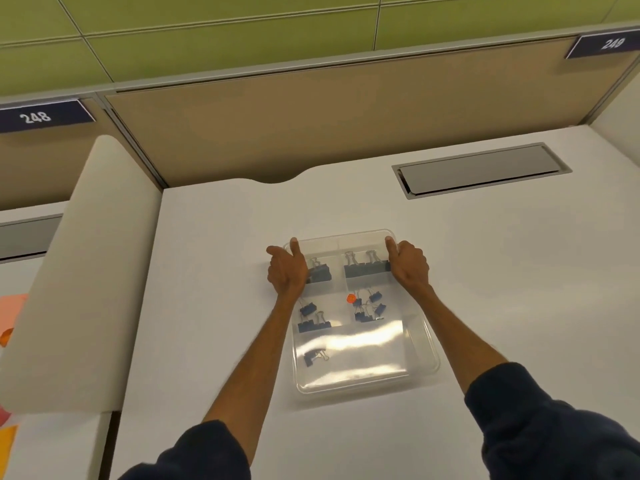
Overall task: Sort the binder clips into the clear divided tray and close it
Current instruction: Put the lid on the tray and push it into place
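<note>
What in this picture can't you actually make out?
- Head view: whether the lid is fully shut; glare and clear plastic blur its edges.
- Clips under the left hand and right hand: partly covered.
- The small orange spot: too small to identify.
- Orange items at the left edge: cut off.

We stretched both forearms toward twelve o'clock, our left grip (286,271) and right grip (408,266) curled closed, thumbs pointing up, sleeves pushed back.
</note>
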Tool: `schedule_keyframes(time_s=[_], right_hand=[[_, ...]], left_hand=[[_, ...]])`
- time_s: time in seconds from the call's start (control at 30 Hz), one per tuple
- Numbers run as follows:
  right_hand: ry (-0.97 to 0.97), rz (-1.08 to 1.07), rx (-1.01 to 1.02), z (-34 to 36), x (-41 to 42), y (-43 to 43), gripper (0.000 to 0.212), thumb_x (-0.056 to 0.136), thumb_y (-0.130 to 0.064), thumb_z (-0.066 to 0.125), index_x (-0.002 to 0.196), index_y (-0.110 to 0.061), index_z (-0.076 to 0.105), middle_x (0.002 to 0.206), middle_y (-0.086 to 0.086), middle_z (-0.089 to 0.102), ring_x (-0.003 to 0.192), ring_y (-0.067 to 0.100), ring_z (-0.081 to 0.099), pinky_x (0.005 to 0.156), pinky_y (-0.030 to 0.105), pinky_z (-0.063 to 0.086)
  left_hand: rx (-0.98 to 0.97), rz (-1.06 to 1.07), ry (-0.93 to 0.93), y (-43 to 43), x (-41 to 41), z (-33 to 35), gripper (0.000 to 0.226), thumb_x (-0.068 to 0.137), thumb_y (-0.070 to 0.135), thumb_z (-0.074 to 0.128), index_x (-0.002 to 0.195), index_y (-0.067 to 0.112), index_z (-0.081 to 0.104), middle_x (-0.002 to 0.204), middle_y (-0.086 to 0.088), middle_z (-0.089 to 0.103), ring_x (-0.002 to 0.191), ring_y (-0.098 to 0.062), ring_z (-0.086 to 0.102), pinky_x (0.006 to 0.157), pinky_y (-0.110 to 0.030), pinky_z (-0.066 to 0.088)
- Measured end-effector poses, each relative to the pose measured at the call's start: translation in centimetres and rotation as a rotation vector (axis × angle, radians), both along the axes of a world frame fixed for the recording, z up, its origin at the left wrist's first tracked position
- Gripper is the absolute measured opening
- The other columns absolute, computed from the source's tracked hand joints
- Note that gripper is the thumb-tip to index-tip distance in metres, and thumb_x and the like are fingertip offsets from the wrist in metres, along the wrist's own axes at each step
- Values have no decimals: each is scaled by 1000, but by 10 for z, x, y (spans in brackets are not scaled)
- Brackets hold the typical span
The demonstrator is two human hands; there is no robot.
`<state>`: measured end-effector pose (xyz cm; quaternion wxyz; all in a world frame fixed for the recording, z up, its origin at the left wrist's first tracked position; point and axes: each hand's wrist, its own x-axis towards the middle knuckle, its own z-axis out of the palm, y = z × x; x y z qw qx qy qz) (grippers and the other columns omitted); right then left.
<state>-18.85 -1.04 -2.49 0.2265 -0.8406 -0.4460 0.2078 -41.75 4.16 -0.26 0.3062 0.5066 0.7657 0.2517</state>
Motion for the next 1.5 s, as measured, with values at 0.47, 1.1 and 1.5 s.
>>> schedule_keyframes(time_s=[0.47, 1.1, 1.5], right_hand=[[-25, -42, -17, -3, 0, 2, 68, 95, -65, 20, 65, -12, 51, 71, 7, 59, 71, 26, 60, 72, 40, 51], [-10, -57, -86, 3, 3, 35, 73, 90, -73, 22, 67, -12, 54, 75, 8, 62, 73, 25, 61, 77, 40, 52], [-50, -96, -21, 4, 1, 34, 67, 91, -70, 28, 63, -13, 50, 70, 6, 61, 69, 22, 60, 67, 30, 42]], left_hand=[[-79, 27, -60, 10, -9, -6, 64, 96, 58, 36, 115, 2, 59, 119, -18, 63, 109, -35, 59, 93, -44, 45], [21, -69, 80, 6, -9, 1, 60, 98, 53, 35, 128, 4, 51, 126, -18, 60, 114, -36, 57, 97, -44, 45], [17, -84, 128, 7, -9, 0, 60, 98, 55, 34, 125, 5, 51, 123, -17, 61, 111, -35, 59, 94, -43, 46]])
